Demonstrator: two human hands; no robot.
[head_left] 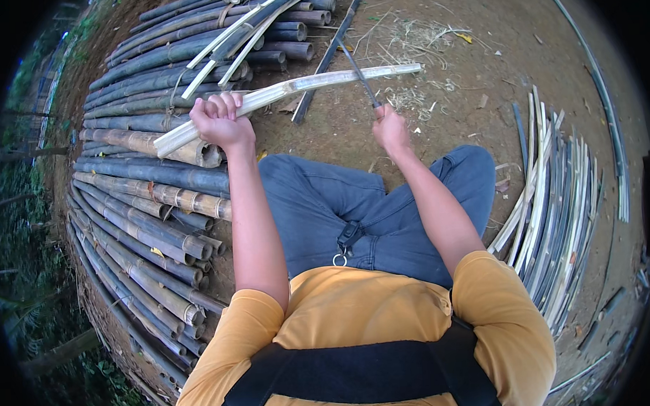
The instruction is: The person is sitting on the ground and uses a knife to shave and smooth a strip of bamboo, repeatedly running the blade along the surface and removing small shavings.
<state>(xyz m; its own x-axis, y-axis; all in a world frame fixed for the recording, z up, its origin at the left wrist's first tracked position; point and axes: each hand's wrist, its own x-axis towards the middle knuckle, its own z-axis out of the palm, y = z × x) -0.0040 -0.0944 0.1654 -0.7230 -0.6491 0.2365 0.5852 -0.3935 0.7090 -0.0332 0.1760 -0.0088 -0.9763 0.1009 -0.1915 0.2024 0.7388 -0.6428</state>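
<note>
My left hand is closed around a long pale bamboo strip, near its wider left end. The strip reaches to the right in front of me, its thin end over the ground. My right hand grips the handle of a knife with a long, narrow, dark blade. The blade points away from me and crosses the strip at a steep angle; whether it touches the strip I cannot tell. A dark split bamboo piece lies on the ground beyond, and the blade's tip overlaps its edge.
Many dark bamboo poles are stacked along my left, with pale split strips on top. Thin shavings litter the soil ahead. A bundle of split strips lies at my right, and a long pole farther right.
</note>
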